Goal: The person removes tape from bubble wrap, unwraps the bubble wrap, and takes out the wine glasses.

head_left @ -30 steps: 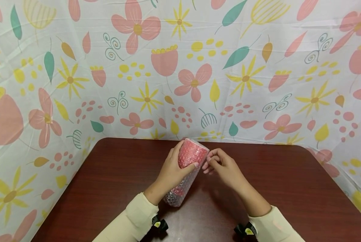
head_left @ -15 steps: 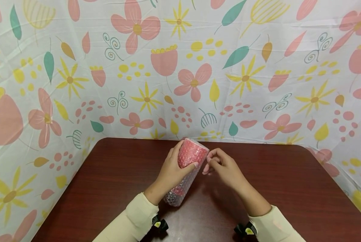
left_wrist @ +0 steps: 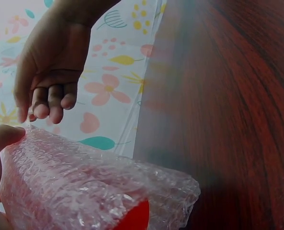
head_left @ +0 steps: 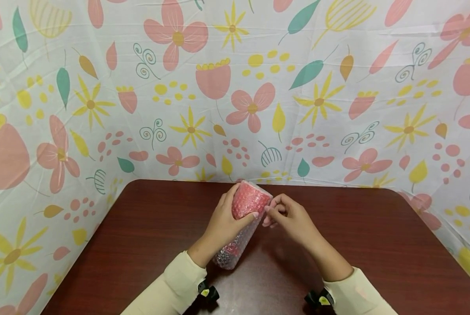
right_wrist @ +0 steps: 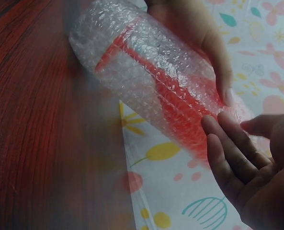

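A red stemmed goblet (right_wrist: 180, 103) shows through a sleeve of clear bubble wrap (left_wrist: 79, 167). The bundle tilts above the table, its red bowl end up and toward the back. My left hand (head_left: 223, 221) grips it from the left near that end, the thumb across the front. At the upper right edge, my right hand (head_left: 298, 223) pinches at the wrap with thumb and forefinger. Its other fingers are bent beside the bundle in the right wrist view. What exactly lies between the right fingertips is too small to make out.
A dark red-brown wooden table (head_left: 148, 245) lies under both hands. Behind and beside it hangs a white cloth (head_left: 219, 118) with flower and leaf prints. Black wrist cameras (head_left: 208, 292) sit below the cream sleeves (head_left: 180, 280).
The right thumb has shifted slightly left, from against the forefinger to the edge of the wrap. The left hand and the wrapped goblet have stayed in place.
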Motion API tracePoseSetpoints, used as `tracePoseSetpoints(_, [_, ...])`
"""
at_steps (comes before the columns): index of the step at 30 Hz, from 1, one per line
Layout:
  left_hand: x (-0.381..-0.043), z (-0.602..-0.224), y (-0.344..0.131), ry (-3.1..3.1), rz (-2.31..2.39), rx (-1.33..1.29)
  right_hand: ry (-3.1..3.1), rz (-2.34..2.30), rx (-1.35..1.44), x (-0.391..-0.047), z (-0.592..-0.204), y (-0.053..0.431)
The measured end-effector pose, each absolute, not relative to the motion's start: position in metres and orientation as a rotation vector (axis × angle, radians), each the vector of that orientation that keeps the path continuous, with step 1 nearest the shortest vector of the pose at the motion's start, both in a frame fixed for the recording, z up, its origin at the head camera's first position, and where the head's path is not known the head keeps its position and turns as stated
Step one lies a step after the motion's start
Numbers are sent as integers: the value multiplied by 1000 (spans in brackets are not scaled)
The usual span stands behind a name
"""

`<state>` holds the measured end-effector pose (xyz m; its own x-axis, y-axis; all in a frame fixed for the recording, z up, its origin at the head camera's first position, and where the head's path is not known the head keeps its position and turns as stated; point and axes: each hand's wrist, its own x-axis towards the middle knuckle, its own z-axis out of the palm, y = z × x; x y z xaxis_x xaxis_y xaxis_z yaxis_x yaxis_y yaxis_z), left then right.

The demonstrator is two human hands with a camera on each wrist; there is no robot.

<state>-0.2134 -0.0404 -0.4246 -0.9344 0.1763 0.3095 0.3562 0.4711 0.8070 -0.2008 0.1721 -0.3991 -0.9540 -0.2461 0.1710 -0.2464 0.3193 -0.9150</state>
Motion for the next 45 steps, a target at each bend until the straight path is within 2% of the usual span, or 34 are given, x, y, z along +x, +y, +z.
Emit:
tracePoseSetpoints(23, [-213, -424, -42, -2565, -1442, -524, -2605, 1802, 399, -201, -401, 173])
tracePoseSetpoints(45, [-213, -424, -42, -2533, -1411, -482, -2622, 1807, 495, -196, -398, 173])
